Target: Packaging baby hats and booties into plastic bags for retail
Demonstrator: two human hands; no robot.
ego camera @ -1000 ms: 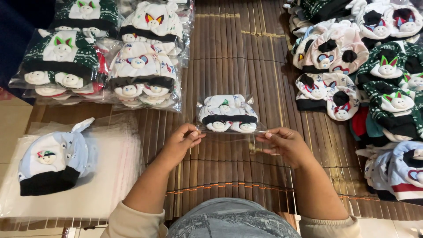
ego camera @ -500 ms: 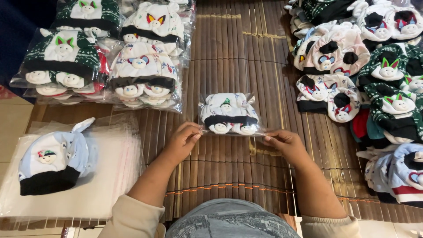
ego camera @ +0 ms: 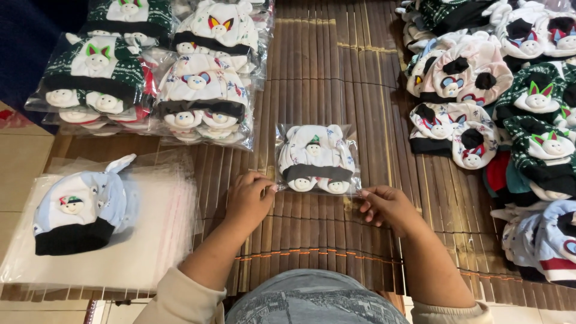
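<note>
a clear plastic bag holding a white knitted baby hat with a dark band and small doll faces (ego camera: pixel 317 159) lay flat on the brown slatted bamboo mat (ego camera: pixel 336 72), straight ahead of the person, likely so its lower edge faced both hands. the left hand (ego camera: pixel 249 201) pinched the bag's lower left corner in a narrow grip, and the right hand (ego camera: pixel 387 207) pinched the lower right corner likewise, keeping the edge taut. a pale blue hat with a black band (ego camera: pixel 78 210) rested on a stack of empty clear bags (ego camera: pixel 162 240) at the left, within easy reach. bagged hats in stacks (ego camera: pixel 198 96) sat beyond, and loose unbagged hats (ego camera: pixel 480 114) lay heaped at the right
</note>
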